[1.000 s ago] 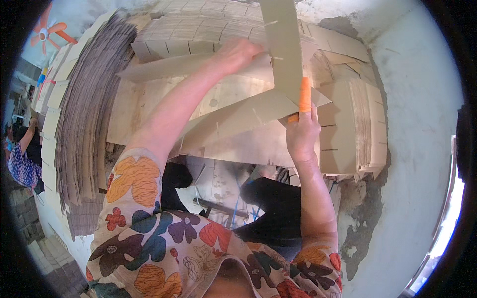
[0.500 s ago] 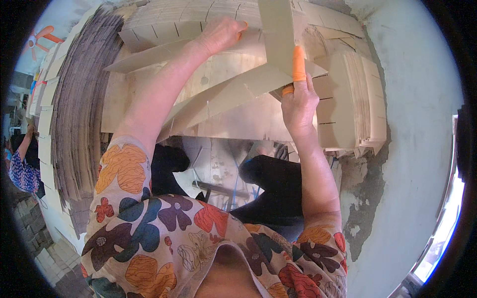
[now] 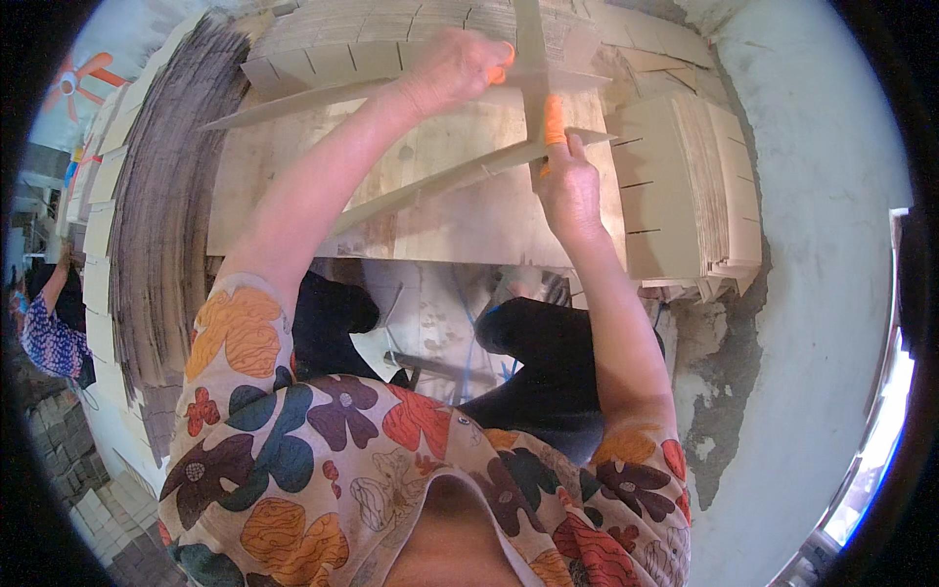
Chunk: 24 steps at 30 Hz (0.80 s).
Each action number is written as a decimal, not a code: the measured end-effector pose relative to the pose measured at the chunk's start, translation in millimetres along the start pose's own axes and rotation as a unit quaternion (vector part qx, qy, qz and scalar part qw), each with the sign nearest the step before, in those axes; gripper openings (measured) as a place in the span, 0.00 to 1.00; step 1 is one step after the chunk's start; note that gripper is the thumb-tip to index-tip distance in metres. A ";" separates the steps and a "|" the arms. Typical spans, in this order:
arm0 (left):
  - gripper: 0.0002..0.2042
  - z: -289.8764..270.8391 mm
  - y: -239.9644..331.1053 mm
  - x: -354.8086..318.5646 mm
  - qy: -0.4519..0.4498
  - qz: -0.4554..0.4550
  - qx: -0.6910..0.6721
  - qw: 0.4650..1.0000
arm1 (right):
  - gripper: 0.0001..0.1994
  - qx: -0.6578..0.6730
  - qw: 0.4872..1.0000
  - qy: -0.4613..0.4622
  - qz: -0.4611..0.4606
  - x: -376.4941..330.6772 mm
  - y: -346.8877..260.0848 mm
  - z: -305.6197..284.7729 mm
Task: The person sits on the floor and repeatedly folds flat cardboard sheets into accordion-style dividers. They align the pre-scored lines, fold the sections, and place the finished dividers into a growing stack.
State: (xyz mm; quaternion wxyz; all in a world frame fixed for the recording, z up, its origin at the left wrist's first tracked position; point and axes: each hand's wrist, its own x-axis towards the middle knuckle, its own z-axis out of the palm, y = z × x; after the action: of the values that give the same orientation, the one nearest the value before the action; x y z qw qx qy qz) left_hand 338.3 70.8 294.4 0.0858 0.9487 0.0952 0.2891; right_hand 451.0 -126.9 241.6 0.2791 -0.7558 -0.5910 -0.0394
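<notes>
Orange finger covers are on both of my hands. My left hand [image 3: 460,70] is closed, its fingertips pinching a long far cardboard strip [image 3: 323,102] near where an upright cardboard strip [image 3: 531,59] crosses it. My right hand [image 3: 570,186] grips the lower end of that upright strip, where it meets a second long cardboard strip [image 3: 430,184] slanting down to the left. Both long strips stand nearly edge-on above a pale wooden board [image 3: 430,240]. The exact fit at the crossings is partly hidden by my fingers.
Slotted cardboard pieces stand in a row [image 3: 342,61] behind the board. More cardboard stacks [image 3: 675,196] rise at the right, beside a wall [image 3: 822,196]. A tall stack [image 3: 171,196] lines the left. Farther left are an orange fan [image 3: 83,83] and another person [image 3: 54,333].
My right hand has moved left and slightly away from me, bringing the upright strip against the far strip. The strips have turned more edge-on. My left hand has shifted a little right.
</notes>
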 end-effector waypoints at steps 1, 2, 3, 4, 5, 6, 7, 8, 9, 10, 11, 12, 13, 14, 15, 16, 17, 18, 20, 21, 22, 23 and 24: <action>0.05 -3.2 7.5 -2.1 0.005 -0.004 -0.020 1.000 | 0.40 -0.018 1.000 -0.009 0.006 0.1 1.0 3.3; 0.06 -6.2 14.8 -4.2 0.009 -0.008 -0.040 0.999 | 0.38 -0.008 1.000 0.017 0.009 -2.1 1.8 3.7; 0.06 -9.7 17.3 -6.4 0.015 -0.014 -0.058 0.998 | 0.37 0.004 0.999 0.043 0.010 -4.9 -0.5 3.1; 0.07 -12.6 14.0 -5.8 0.013 -0.075 -0.159 0.984 | 0.36 0.016 0.997 0.068 0.011 -7.8 -2.8 1.9; 0.08 -15.6 7.1 -3.9 0.011 -0.135 -0.258 0.957 | 0.36 0.018 0.997 0.070 0.021 -9.5 -5.7 -1.7; 0.09 -18.8 -0.3 -4.8 0.009 -0.196 -0.352 0.915 | 0.37 0.024 0.997 0.068 0.028 -12.6 -9.6 -5.6; 0.10 -22.3 -10.8 -2.8 0.001 -0.210 -0.301 0.930 | 0.37 0.025 0.997 0.067 0.039 -17.0 -11.8 -8.9; 0.11 -27.5 -23.1 1.1 -0.007 -0.223 -0.249 0.943 | 0.38 0.022 0.997 0.066 0.038 -22.8 -12.4 -9.2; 0.12 -30.6 -30.5 4.9 -0.013 -0.234 -0.195 0.952 | 0.38 0.018 0.997 0.067 0.034 -27.6 -11.5 -7.9; 0.14 -28.5 -34.0 7.7 -0.067 -0.241 -0.128 0.960 | 0.38 0.014 0.997 0.067 0.031 -31.3 -11.1 -7.6; 0.16 -25.2 -36.9 11.0 -0.120 -0.246 -0.060 0.960 | 0.38 0.017 0.998 0.054 0.041 -34.0 -11.7 -8.2; 0.19 -21.1 -40.3 17.2 -0.172 -0.247 0.005 0.954 | 0.38 0.015 0.998 0.042 0.053 -35.4 -12.2 -10.1; 0.22 -8.5 -49.1 16.3 -0.166 -0.227 0.043 0.959 | 0.38 0.015 0.998 0.028 0.062 -36.2 -12.5 -11.3; 0.25 10.3 -58.7 12.1 -0.159 -0.207 0.081 0.962 | 0.38 0.024 0.997 0.028 0.064 -35.6 -13.9 -13.1; 0.27 22.0 -61.4 10.8 -0.153 -0.188 0.119 0.963 | 0.38 0.034 0.997 0.027 0.067 -35.1 -15.1 -14.6; 0.28 31.4 -66.6 12.0 -0.163 -0.180 0.138 0.960 | 0.38 0.043 0.996 0.026 0.069 -34.1 -14.7 -14.8; 0.29 40.6 -71.8 13.8 -0.172 -0.172 0.158 0.957 | 0.38 0.045 0.996 0.024 0.066 -33.2 -12.0 -13.2; 0.30 46.3 -72.2 17.1 -0.184 -0.161 0.176 0.954 | 0.39 0.046 0.996 0.023 0.067 -33.6 -9.0 -11.5; 0.27 55.9 -72.0 16.1 -0.162 -0.123 0.208 0.957 | 0.39 0.047 0.996 0.024 0.066 -31.8 -3.0 -10.5; 0.25 58.6 -74.0 13.4 -0.153 -0.105 0.226 0.956 | 0.39 0.050 0.996 0.025 0.063 -30.5 -1.9 -9.8; 0.23 62.7 -80.6 11.6 -0.141 -0.092 0.234 0.958 | 0.39 0.054 0.996 0.027 0.061 -29.4 -1.0 -9.4; 0.21 66.7 -88.4 10.1 -0.130 -0.080 0.241 0.958 | 0.39 0.054 0.996 0.021 0.063 -28.0 -0.9 -9.8; 0.19 65.8 -88.0 10.6 -0.120 -0.066 0.247 0.959 | 0.39 0.054 0.996 0.015 0.068 -27.3 -1.7 -10.6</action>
State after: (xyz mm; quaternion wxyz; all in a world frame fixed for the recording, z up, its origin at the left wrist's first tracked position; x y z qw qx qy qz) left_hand 372.6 151.3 227.0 -0.1213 0.9596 0.2154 0.1343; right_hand 444.1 -155.3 240.5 0.3305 -0.7775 -0.5351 0.0008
